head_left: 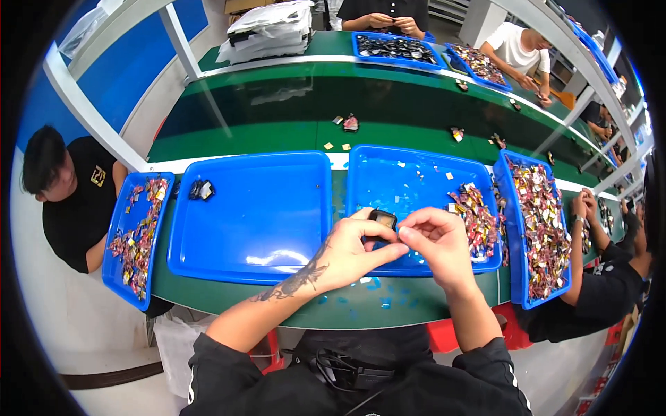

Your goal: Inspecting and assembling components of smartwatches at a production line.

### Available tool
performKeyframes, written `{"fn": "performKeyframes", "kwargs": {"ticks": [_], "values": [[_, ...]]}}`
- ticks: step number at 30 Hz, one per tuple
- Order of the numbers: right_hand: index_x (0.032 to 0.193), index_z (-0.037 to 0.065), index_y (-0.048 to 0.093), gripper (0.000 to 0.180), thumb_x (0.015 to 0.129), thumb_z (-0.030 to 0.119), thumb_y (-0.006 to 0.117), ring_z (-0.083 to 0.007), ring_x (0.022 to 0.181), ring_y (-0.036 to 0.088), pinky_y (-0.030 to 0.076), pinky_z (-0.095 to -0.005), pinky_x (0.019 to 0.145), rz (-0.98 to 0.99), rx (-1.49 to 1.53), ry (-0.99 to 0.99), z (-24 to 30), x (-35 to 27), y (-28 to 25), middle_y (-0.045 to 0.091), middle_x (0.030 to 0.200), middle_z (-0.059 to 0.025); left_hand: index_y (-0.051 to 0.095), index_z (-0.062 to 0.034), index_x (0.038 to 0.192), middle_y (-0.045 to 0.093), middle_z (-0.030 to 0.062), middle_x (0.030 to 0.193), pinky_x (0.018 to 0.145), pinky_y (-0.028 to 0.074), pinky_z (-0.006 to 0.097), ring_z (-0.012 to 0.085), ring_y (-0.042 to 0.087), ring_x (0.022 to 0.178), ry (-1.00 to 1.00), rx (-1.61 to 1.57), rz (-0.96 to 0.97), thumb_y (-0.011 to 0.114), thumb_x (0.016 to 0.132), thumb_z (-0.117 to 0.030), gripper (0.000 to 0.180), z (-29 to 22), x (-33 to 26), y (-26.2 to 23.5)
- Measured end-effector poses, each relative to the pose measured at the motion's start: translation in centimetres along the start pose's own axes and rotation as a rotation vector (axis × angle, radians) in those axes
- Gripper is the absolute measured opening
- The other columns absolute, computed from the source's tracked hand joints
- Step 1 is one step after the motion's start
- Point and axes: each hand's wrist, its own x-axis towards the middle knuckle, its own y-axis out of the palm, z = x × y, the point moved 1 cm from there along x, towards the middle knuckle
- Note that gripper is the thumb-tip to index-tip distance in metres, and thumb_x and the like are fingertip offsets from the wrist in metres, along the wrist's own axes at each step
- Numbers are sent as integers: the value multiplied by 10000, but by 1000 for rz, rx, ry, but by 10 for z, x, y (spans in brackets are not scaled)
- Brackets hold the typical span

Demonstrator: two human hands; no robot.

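Note:
My left hand [347, 253] holds a small black square case [383, 219], which looks like a watch body, between thumb and fingers. Its upturned face shows a tan inner area. Close against its right edge, my right hand [444, 246] has thumb and index finger pinched together; whatever sits between those fingertips is too small to make out. Both hands are over the near part of a blue tray [374, 177]. Along that tray's right side lies a heap of small red, yellow and silver parts [477, 215], with bits of clear bluish film scattered about.
On my left, a wide blue tray [250, 215] holds a few black pieces [201, 189]. Narrow blue trays of small parts stand at far left [164, 208] and right [505, 180]. A green belt [277, 125] carries scattered parts beyond a white rail. Other people work around the table.

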Motion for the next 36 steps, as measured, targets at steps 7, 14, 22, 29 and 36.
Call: {"fn": "performKeyframes", "kwargs": {"ticks": [7,14,22,29,36], "values": [[918,-1,690,102,825,26,723,-60,738,618,473,-234,579,-66,-494,-104,-7,2,6,696,852,-42,726,-31,937,575,84,937,609,446,267,125,535,709,-38,36,-59,765,792,-175,208,13,-4,-6],[851,33,602,129,777,-7,699,-257,641,609,478,-331,555,-161,-1014,-587,-16,4,24,616,776,-107,727,-16,935,570,62,959,629,441,235,95,529,731,-67,-83,-137,758,803,-114,167,21,-6,-3],[926,4,591,80,870,9,647,-143,750,623,491,-258,603,-92,-502,-145,-22,-3,10,630,852,-73,726,-40,935,567,51,901,594,433,258,100,512,681,-31,-129,-143,759,803,-154,177,28,-11,0],[923,0,603,98,860,23,674,-120,764,616,492,-240,609,-19,-470,-138,-13,1,9,633,858,-58,727,-48,935,571,56,933,587,430,260,95,514,681,52,-67,-89,755,807,-167,177,26,-9,-3],[895,12,545,94,867,-5,634,-201,730,621,492,-301,605,40,-675,-221,-13,1,13,592,838,-98,728,-50,925,565,75,903,556,421,261,109,509,620,27,-55,-89,757,798,-160,170,29,-9,-4]]}}
